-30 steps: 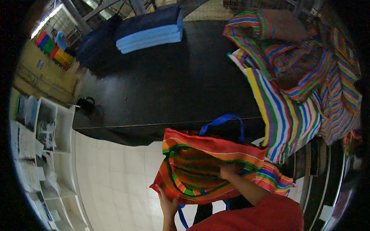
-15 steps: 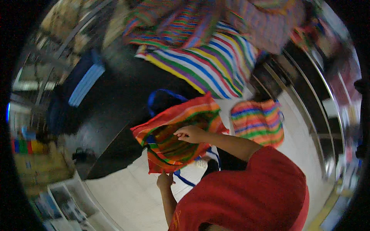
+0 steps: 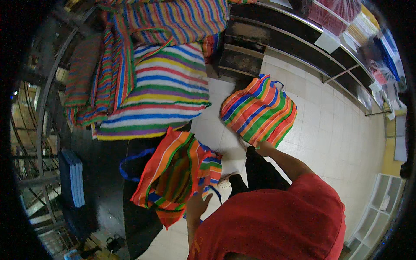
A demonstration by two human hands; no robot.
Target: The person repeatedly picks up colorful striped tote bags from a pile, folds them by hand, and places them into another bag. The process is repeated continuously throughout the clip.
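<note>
An orange, green and blue striped bag (image 3: 260,112) is on the right, and my right hand (image 3: 264,148) is closed at its near lower edge. The fingertips are partly hidden there. To the left, a second striped bag (image 3: 167,169), mostly red and orange, gapes with its mouth open beside the black table edge. A blue strap (image 3: 126,167) loops from its left side. Against that bag's near right side rests my left hand (image 3: 198,206), thumb spread away from the other fingers.
A large white multicolour-striped bag (image 3: 164,91) and more striped bags (image 3: 173,19) are heaped on the black table (image 3: 104,186). A folded blue stack (image 3: 76,177) lies at its left. Dark shelves (image 3: 299,39) line the far right, and a white cubby unit (image 3: 377,212) stands near right.
My view has turned right. My right hand has left the gaping bag's mouth and reached the bag on the right. My left hand has moved up along the gaping bag's side.
</note>
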